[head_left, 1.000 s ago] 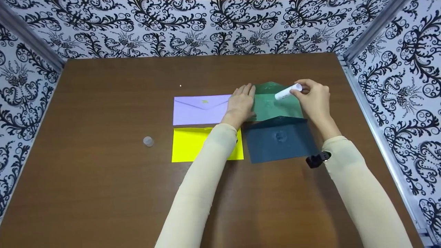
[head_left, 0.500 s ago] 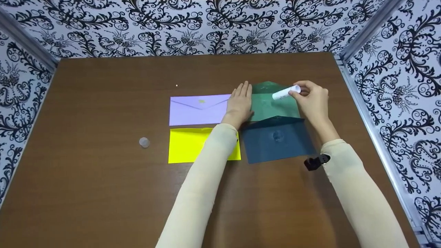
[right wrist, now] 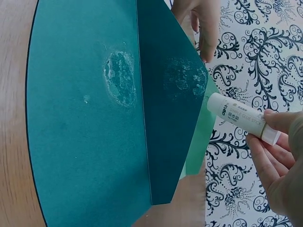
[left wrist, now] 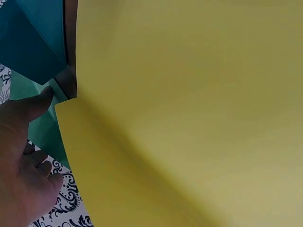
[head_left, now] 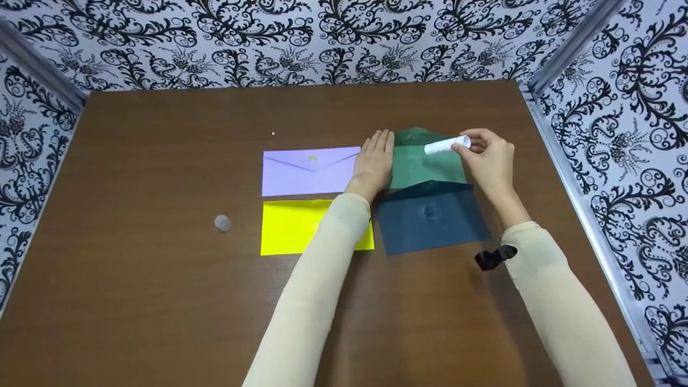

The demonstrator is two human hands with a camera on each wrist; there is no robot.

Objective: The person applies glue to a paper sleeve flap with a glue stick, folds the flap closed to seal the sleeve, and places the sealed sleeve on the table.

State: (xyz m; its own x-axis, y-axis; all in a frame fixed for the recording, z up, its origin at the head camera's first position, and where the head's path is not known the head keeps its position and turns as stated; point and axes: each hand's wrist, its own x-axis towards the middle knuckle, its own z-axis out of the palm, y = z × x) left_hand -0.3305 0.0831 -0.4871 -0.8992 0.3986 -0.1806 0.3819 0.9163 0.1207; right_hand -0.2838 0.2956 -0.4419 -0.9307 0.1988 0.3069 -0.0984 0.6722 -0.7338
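My right hand (head_left: pixel 490 160) pinches a white glue stick (head_left: pixel 444 145) by its rear end, tilted over the green envelope (head_left: pixel 424 166). In the right wrist view the glue stick (right wrist: pixel 239 116) shows printed lettering. Flat on the left edge of the green envelope lies my left hand (head_left: pixel 372 167), fingers extended, beside the purple envelope (head_left: pixel 301 180). The green envelope's flap is raised away from me. Nearer to me is a dark blue envelope (head_left: pixel 411 231), flap up, with a glue smear (right wrist: pixel 120 78) on its body and more on its flap.
A yellow envelope (head_left: pixel 287 231) lies under the left forearm, its flap open. The small translucent cap (head_left: pixel 222 223) stands to its left on the brown table (head_left: pixel 145 279). Patterned walls (head_left: pixel 258 48) rise behind and at both sides. A tiny white speck (head_left: pixel 273 133) lies near the back.
The head view has shifted slightly, so everything on the table sits a little further left. The glue stick has tipped slightly flatter in my right hand. My left hand stays on the green envelope.
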